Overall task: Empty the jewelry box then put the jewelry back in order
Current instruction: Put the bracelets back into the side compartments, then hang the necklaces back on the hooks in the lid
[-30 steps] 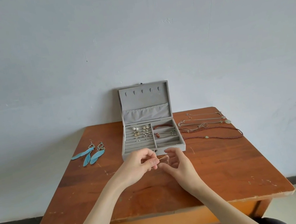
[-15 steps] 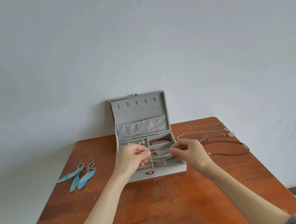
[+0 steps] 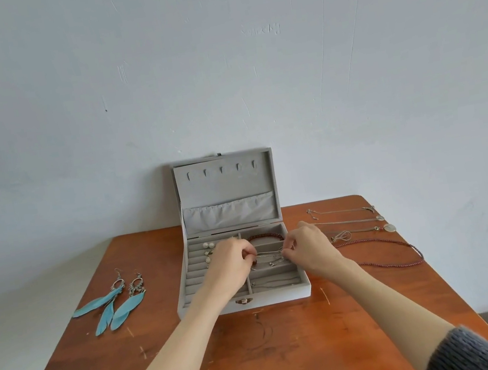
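Both hands work over the open grey box [image 3: 244, 302] on the wooden table [image 3: 293, 351], a fine silver chain [image 3: 268, 252] stretched between them. The left hand [image 3: 232, 264] pinches one end with curled fingers; the right hand [image 3: 309, 246] pinches the other end the same way. The chain hangs just above the middle compartment on the box's right side, where small metal pieces [image 3: 275, 262] already lie.

A second ago the hands were at the near edge of the box, holding a small item between them over the table. Half a second ago they had moved over the box with the chain drooping in a loop. Now the chain is pulled nearly straight and sits lower, close to the compartment. The camera has also come nearer, so the box fills more of the view.

A red bead bracelet [image 3: 265, 237] lies in the far right compartment, and pearl studs [image 3: 209, 245] sit in the ring rolls on the left. The near right compartment holds another thin chain [image 3: 274, 282].

Two blue feather earrings [image 3: 111, 303] lie on the table left of the box. To the right lie several necklaces [image 3: 352, 221], with a dark red bead strand [image 3: 404, 248] nearest the person. Their places match the earlier frames. Grey knit sleeves [image 3: 470, 350] show at the bottom edge.
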